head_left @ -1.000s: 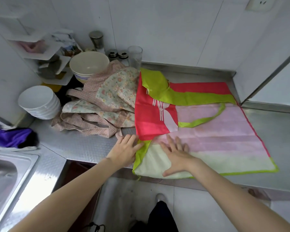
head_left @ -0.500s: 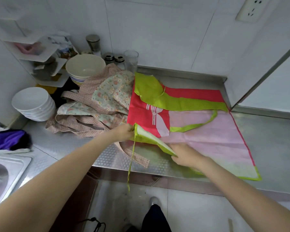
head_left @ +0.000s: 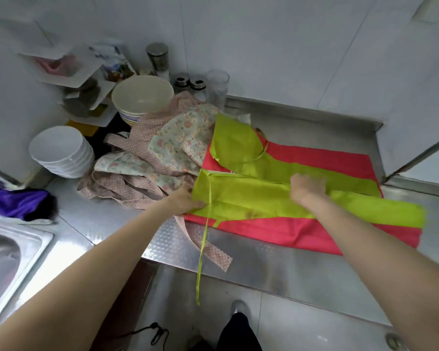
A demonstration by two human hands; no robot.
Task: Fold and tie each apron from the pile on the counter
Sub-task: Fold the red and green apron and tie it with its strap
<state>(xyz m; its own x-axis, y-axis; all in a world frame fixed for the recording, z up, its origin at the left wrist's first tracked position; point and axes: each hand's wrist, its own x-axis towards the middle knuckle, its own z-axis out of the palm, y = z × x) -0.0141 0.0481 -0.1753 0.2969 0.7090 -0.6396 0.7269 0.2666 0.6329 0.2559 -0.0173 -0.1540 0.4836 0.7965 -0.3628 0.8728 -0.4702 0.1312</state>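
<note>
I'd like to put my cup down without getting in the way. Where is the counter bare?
Bare steel counter lies along the front edge, below the red and green apron, and right of it toward the wall. The back left is crowded: floral aprons, bowl stacks, jars and a glass.

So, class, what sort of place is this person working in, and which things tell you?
Most likely a home kitchen: a steel sink set into a metal counter, stacked white bowls beside it, and seasoning jars against the tiled wall.

Steel counter (head_left: 276,269) under aprons (head_left: 289,198), bowls (head_left: 61,153)
</note>
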